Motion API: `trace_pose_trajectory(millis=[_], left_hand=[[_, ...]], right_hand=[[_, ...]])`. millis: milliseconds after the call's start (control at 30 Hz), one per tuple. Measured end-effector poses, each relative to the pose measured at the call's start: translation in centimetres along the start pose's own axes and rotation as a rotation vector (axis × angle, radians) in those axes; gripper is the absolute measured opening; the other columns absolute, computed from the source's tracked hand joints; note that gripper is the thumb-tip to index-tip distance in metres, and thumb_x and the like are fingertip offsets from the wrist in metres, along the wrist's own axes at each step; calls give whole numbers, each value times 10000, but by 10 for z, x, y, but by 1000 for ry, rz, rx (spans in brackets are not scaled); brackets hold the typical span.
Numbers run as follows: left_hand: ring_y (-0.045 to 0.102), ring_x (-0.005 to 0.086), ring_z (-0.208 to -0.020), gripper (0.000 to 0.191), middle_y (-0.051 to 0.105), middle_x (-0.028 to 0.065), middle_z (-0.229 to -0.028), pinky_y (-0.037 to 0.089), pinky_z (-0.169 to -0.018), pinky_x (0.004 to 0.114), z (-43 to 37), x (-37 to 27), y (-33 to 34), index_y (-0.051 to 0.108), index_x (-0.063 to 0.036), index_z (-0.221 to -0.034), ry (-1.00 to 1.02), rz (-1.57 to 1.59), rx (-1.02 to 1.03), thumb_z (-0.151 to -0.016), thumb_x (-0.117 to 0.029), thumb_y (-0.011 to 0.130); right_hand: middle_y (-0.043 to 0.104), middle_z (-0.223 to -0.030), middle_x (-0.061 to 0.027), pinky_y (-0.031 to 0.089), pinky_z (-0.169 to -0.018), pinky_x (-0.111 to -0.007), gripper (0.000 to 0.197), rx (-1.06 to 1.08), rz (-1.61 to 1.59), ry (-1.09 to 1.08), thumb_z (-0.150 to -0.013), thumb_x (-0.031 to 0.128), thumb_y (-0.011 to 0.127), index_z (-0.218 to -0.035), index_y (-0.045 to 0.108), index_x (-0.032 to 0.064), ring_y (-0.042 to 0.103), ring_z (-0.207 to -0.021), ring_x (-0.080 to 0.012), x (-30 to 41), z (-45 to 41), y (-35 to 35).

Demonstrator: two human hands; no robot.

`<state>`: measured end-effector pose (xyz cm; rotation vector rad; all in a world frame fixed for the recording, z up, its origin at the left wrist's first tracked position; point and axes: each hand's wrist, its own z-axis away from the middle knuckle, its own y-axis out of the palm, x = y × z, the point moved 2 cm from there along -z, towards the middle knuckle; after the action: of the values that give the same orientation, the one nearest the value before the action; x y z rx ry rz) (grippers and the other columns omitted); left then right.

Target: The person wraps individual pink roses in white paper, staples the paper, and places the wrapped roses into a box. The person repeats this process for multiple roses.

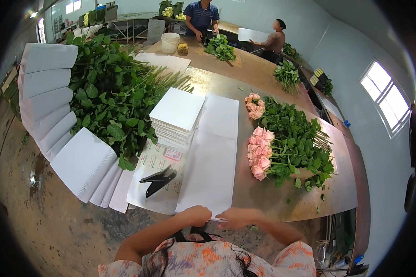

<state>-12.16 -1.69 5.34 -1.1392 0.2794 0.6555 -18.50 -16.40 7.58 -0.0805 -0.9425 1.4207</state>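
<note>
A long white sheet (pixel 208 173) of paper or thin card lies on the table before me, a crease across its upper part. At its near edge my left hand (pixel 198 215) is curled onto the left part of the edge. Close by on the right, my right hand (pixel 241 217) pinches the same edge near its corner; the fingers are slightly blurred. Beyond the sheet's left side sits a stack of white cards (pixel 176 110). A black stapler (pixel 159 180) rests on a printed sheet (pixel 171 166) left of my hands.
Pink roses (pixel 260 152) with leafy stems lie to the right on the metal tabletop (pixel 242 194). Many leafy stems (pixel 107 93) and wrapped white corrugated packs (pixel 79 166) line the left. Across the table are a white bucket (pixel 170 43) and two people (pixel 201 17).
</note>
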Motion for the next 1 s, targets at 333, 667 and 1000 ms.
trace_pose_trajectory(millis=[333,667,1000], left_hand=[[605,349,-820,164,622,207,-848,484,-706,392,3,4,2,624,28,-784,25,54,-9,-704,-66,516],[597,344,-797,178,627,172,-819,480,-690,395,7,5,3,636,-22,-802,41,6,-39,-653,-61,547],[622,335,-703,124,621,208,-729,500,-630,372,2,10,4,634,33,-680,98,20,-32,-590,-36,586]], right_hand=[[502,-963,-137,425,-769,-411,468,-1209,317,-330,-726,225,663,-1125,487,54,494,-909,-301,74,-109,-233],[480,-913,-85,397,-751,-401,521,-1206,565,-15,-671,244,704,-1131,480,149,472,-890,-274,43,-171,-226],[474,-845,-71,386,-703,-380,444,-1284,613,-116,-682,203,679,-1101,535,174,468,-841,-247,41,-159,-223]])
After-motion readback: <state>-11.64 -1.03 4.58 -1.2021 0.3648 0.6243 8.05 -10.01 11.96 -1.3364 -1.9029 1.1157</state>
